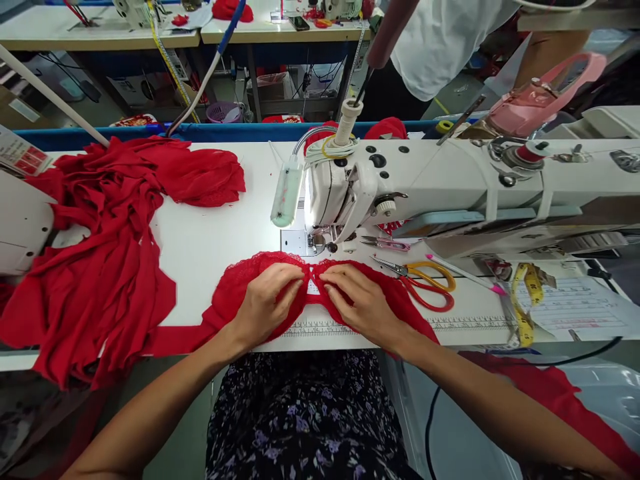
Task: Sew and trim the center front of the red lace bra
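Observation:
A red lace bra [235,283] lies spread along the front of the sewing table, just before the needle area of a white sewing machine [400,180]. My left hand [273,300] pinches the inner edge of its left cup, fingers closed. On the other cup, my right hand [360,300] grips the inner edge the same way. Between the hands the narrow centre of the bra shows, with a small gap above the bridge. Parts of both cups are hidden under my hands and wrists.
Scissors with orange and red handles [433,283] and small pink snips [390,245] lie right of the bra. A yellow tape measure [525,300] rests by a written sheet [585,303]. Red fabric pieces [110,253] are heaped at left. A person in a white shirt [445,40] stands opposite.

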The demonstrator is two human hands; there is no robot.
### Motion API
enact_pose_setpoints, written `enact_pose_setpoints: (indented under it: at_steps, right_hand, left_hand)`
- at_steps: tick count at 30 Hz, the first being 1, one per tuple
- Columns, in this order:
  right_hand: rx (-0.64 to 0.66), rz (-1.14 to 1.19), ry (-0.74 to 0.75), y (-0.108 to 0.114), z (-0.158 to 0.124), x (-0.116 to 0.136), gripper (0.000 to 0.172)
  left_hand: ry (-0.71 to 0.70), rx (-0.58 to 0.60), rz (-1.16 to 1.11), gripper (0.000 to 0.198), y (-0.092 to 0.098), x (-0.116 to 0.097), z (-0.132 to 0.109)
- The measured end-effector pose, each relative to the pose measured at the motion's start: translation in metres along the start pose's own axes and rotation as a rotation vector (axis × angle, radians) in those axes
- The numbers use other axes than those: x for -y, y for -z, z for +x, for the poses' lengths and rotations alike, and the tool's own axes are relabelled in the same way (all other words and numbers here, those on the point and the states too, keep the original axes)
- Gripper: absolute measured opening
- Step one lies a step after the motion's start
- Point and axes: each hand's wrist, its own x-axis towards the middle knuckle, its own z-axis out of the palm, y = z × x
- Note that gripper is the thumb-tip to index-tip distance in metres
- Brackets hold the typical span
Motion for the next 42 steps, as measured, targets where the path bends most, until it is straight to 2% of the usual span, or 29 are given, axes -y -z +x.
enact_pose_setpoints:
  at_steps: [5,8,12,17,24,28,33,39,42]
  right_hand:
    - [0.013,-0.082,0.101,-0.013,0.001,-0.014,0.022]
    - [0.029,-0.135,0.147,-0.012,0.001,-0.024,0.029]
    - [0.044,-0.162,0.137,-0.008,0.006,-0.027,0.026]
    - [0.058,-0.332,0.050,-0.011,0.023,-0.029,0.024]
    - [0.049,-0.363,-0.064,-0.018,0.030,-0.037,0.025]
    - [0.071,-0.400,-0.067,-0.018,0.029,-0.036,0.029]
    - [0.127,-0.434,-0.037,-0.017,0.027,-0.035,0.034]
    - [0.160,-0.389,-0.076,-0.018,0.033,-0.032,0.021]
    - [0.178,-0.319,-0.021,-0.016,0.037,-0.029,0.017]
  left_hand:
    - [-0.030,0.120,0.082,0.017,-0.014,0.011,-0.006]
    - [-0.101,0.222,0.250,0.033,-0.014,0.019,-0.012]
    - [-0.151,0.298,0.397,0.037,-0.012,0.022,-0.013]
    - [-0.189,0.309,0.479,0.037,-0.013,0.020,-0.011]
    - [-0.152,0.361,0.573,0.040,-0.011,0.020,-0.013]
    - [-0.142,0.395,0.602,0.042,-0.011,0.021,-0.014]
    - [-0.140,0.373,0.584,0.041,-0.008,0.018,-0.015]
    - [-0.071,0.286,0.448,0.032,-0.004,0.016,0.013]
    - [-0.020,0.310,0.370,0.035,-0.005,0.024,0.030]
